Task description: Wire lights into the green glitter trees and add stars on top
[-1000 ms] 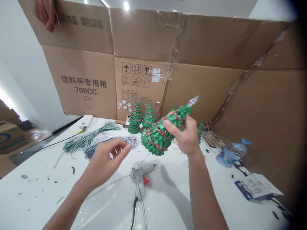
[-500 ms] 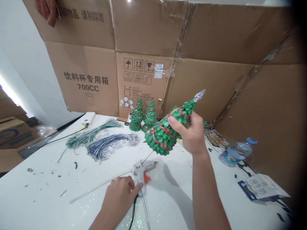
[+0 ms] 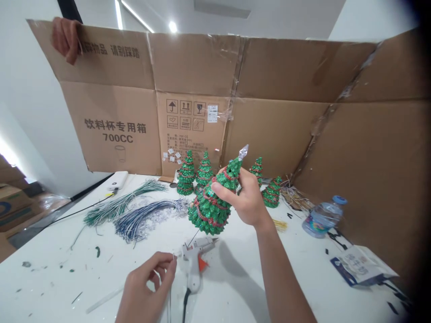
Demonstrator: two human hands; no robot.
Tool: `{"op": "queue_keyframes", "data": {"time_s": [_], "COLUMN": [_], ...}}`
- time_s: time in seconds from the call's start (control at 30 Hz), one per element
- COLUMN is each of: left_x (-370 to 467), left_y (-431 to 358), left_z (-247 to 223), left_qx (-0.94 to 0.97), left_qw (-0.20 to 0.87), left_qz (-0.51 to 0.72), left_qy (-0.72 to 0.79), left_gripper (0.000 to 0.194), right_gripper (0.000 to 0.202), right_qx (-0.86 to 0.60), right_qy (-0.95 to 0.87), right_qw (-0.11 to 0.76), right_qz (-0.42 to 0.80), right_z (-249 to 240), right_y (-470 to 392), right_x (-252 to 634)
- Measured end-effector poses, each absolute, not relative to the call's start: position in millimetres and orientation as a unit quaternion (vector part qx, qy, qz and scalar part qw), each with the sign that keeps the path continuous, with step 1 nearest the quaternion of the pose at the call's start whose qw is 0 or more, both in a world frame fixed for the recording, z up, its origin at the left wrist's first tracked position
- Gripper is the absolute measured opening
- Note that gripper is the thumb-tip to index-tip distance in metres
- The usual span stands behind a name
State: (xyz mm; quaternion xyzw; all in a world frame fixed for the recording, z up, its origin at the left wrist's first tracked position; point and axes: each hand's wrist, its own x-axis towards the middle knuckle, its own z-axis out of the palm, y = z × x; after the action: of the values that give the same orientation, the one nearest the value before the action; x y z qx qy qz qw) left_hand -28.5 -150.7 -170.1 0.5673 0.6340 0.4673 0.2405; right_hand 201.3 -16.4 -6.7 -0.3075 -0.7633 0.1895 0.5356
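Observation:
My right hand (image 3: 247,197) is closed round a miniature green Christmas tree (image 3: 212,208) with red garlands and a clear pointed tip (image 3: 243,152). The tree is tilted in the air, its top leaning right. Lower left, my left hand (image 3: 150,280) pinches a thin wire (image 3: 169,296) between thumb and forefinger; the strand hangs down below the fingers. Right beside those fingertips, a white hot glue gun (image 3: 192,264) with an orange trigger lies on the table, its nozzle pointing right. A clear glue stick (image 3: 104,300) shows partly behind my left hand.
Several small trees (image 3: 186,175) stand behind. Green wires (image 3: 124,202) and blue wires (image 3: 144,217) lie in bundles at left, near a white power bank (image 3: 118,180). A bottle (image 3: 323,217) and milk packet (image 3: 362,265) are at right. Cardboard (image 3: 117,107) walls the back; another person's hand (image 3: 65,40) grips it.
My left hand has moved left off the glue gun's handle and now pinches the wire. The tree stays in my right hand. The view has tipped upward, showing more ceiling.

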Motion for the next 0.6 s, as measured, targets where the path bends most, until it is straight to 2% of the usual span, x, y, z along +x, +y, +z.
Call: {"op": "queue_keyframes", "data": {"time_s": [0.17, 0.4, 0.6], "left_x": [-49.9, -48.1, -22.6], "left_y": [-141.1, -94.2, -68.7], "left_z": [-117.2, -33.1, 4.5], "left_qx": [0.544, 0.589, 0.588], "left_qw": [0.275, 0.257, 0.282], "left_qz": [0.542, 0.616, 0.657], "left_qy": [0.578, 0.455, 0.378], "left_gripper": [0.038, 0.032, 0.020], "right_gripper": [0.027, 0.035, 0.038], "right_qx": [-0.282, -0.222, -0.180], "right_qy": [-0.779, -0.778, -0.753], "right_qw": [0.513, 0.453, 0.431], "right_qz": [0.224, 0.374, 0.463], "right_z": [-8.6, -15.7, -19.1], "right_y": [-11.6, -3.6, -3.0], "right_x": [205.1, 202.4, 196.0]}}
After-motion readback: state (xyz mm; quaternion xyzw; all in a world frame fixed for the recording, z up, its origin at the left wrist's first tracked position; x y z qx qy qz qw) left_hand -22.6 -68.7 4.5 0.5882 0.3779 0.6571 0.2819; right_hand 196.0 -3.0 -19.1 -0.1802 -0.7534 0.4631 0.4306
